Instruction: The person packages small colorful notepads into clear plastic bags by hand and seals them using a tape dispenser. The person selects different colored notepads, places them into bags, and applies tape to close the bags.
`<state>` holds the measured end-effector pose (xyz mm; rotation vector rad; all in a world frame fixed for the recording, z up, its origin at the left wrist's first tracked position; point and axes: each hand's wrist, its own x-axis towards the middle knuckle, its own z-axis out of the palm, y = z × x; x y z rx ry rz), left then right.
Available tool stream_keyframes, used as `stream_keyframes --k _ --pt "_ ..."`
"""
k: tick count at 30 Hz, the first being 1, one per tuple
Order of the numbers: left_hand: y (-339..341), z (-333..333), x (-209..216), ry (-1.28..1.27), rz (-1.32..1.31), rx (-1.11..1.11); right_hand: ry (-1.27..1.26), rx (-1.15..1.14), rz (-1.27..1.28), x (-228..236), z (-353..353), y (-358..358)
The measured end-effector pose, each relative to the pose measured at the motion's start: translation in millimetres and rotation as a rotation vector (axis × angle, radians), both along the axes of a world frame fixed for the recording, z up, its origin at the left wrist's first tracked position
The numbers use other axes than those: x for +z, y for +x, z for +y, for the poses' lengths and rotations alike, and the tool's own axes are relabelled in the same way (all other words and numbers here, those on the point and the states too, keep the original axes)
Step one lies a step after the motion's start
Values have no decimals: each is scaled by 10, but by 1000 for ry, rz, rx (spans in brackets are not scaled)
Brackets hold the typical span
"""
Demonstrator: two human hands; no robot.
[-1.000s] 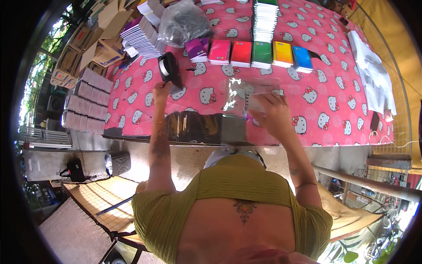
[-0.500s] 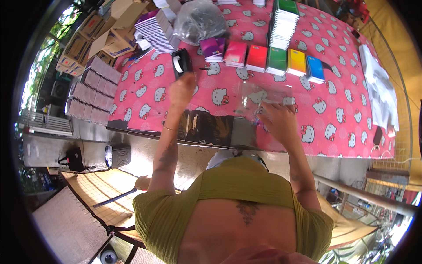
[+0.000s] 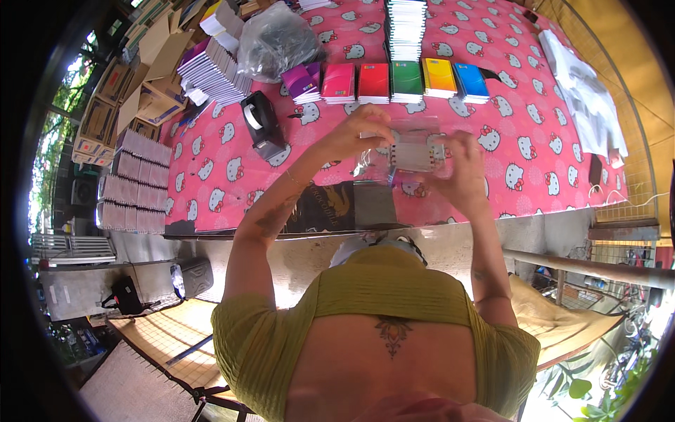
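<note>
Flanking one item, two bare hands:
- Left hand [image 3: 360, 132]: fingers bent, tips at the upper left of a clear bag [image 3: 416, 126]; whether they pinch the film, cannot tell.
- Right hand [image 3: 462, 170]: at the bag's right side, thumb and fingers apart; firmness of hold, cannot tell.
- Clear bag: between the hands, near the front edge of a pink tablecloth [image 3: 517, 200]; a pale spiral pad [image 3: 415, 157] shows through the film, coil at left.
- Tape dispenser [image 3: 269, 137]: black, pale roll, left of the bag.
- Notebooks, in a row beyond: purple, pink, red [image 3: 373, 83], green, yellow, blue; a tall notebook stack [image 3: 406, 32] behind the green.
- Grey plastic sack [image 3: 278, 42]: crumpled, behind the dispenser.
- Cardboard boxes [image 3: 165, 95]: far left.
</note>
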<state>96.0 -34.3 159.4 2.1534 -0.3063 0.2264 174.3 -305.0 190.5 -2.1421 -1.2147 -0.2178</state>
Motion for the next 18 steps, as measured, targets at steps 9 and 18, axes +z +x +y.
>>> stream_keyframes --k 9,18 --pt "401 -473 -167 296 -302 -40 3 353 54 -875 -54 208" --pt "480 -585 -444 -228 -5 237 463 346 733 -968 11 342"
